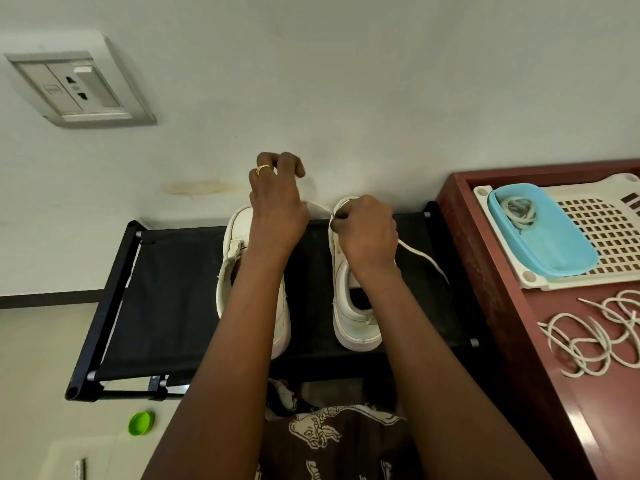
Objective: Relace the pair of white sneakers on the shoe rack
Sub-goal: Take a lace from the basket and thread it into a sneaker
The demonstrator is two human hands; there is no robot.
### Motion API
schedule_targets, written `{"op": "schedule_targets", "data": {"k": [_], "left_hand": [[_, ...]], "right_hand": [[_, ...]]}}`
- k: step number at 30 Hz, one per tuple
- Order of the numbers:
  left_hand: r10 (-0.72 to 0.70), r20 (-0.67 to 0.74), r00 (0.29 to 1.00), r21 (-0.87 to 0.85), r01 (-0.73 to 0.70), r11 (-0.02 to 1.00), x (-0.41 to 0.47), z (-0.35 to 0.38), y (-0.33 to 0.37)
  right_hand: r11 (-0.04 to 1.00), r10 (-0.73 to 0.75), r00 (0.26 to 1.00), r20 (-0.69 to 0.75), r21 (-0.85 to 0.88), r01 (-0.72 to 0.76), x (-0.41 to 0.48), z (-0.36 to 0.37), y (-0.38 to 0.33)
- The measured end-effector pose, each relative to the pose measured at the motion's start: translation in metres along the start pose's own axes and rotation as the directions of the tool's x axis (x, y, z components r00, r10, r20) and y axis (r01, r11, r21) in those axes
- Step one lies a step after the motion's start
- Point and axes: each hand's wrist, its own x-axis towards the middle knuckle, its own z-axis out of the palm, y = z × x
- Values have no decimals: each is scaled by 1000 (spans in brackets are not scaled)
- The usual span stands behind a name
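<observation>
Two white sneakers stand side by side on the black shoe rack (166, 296), toes toward the wall. My left hand (277, 199) is raised over the toe of the left sneaker (235, 258), fingers curled, pulling a white lace (320, 211) that stretches across to the right sneaker (353, 320). My right hand (367, 233) pinches the lace at the front eyelets of the right sneaker. Another stretch of the lace (427, 259) trails off that shoe to the right, over the rack.
A reddish table (512, 306) stands right of the rack with a white perforated tray (602, 233), a blue dish (554, 244) holding a coiled lace, and a loose lace (595, 341). A wall socket (79, 88) is upper left; a green lid (141, 423) lies on the floor.
</observation>
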Motion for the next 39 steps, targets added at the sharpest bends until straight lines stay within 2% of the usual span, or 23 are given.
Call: {"op": "schedule_targets", "data": {"k": [2,4,5,7,8,9,10,12,13,15,18,21,25,30,37,39], "left_hand": [[-15,90,996,-66,21,998,1,-4,-2],[-48,299,953,-121,88,989,0,-10,0],[-74,446,892,-156,159,975,0,-15,2],[-104,730,676,-162,319,934,-4,-21,5],[-110,800,590,-138,359,923,-6,-21,6],[-111,815,568,-125,360,925,-7,-19,5],[-106,781,616,-133,330,935,-7,-15,5],[-62,614,787,-205,234,950,-7,-5,6],[-28,545,838,-283,216,934,-8,-1,9],[24,483,875,-450,225,864,-10,7,13],[44,504,863,-621,326,713,-14,11,17],[18,545,838,-670,422,611,-14,10,19],[-26,492,870,-661,392,640,-14,11,19],[-102,527,844,-579,444,684,-10,12,7],[-296,645,704,-343,613,711,-6,16,-11],[-313,647,696,-299,608,735,-6,15,-10]], "right_hand": [[977,45,999,-8,209,-43,5,-1,3],[930,76,997,12,360,-75,8,-4,5],[906,90,996,23,414,-91,9,-5,5],[846,123,992,27,520,-119,10,-8,7],[807,144,989,26,576,-133,10,-10,7],[763,162,986,29,630,-143,11,-12,7],[724,175,984,34,673,-151,12,-14,7],[667,182,982,51,727,-161,12,-17,5],[639,182,981,63,751,-167,12,-19,4],[574,181,979,96,798,-184,10,-22,1],[485,216,967,138,844,-229,10,-26,1],[386,247,954,167,886,-255,12,-31,2],[289,268,943,197,917,-274,16,-32,5],[57,335,898,283,946,-319,19,-44,10],[6,374,864,337,931,-365,34,-56,37],[-13,367,872,323,939,-343,34,-59,41]]}}
